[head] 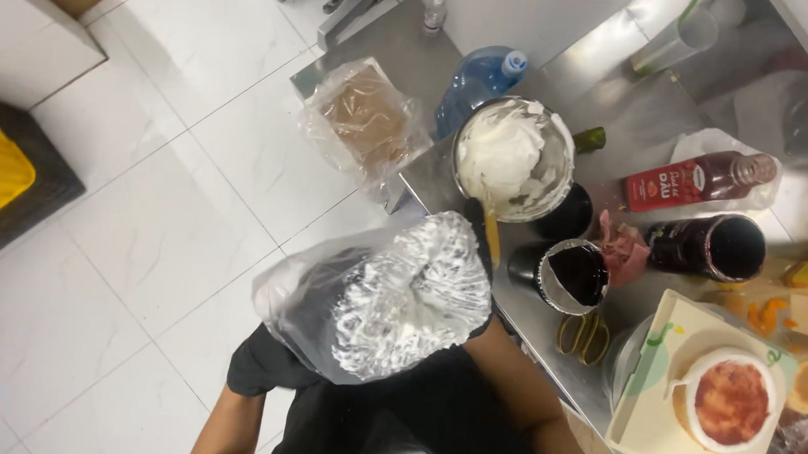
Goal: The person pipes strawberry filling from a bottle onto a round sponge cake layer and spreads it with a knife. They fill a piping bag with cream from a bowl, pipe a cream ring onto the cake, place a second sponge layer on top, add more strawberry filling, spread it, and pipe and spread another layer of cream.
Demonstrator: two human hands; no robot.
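**Clear plastic bag, full of white cream**

The bag (377, 304) is up in front of the person's chest, beside the worktop (614, 91). It hides both hands, so I cannot tell how they grip it. It looks soft, squishy and slippery. A good spot to hold it is likely the open top edge. A bowl (513, 159) of cream sits close by on the worktop.

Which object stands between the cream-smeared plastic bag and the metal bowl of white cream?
Nothing visible does. The plastic bag is held up near the table edge, and the metal bowl lies just beyond it. The hands are hidden behind the bag.
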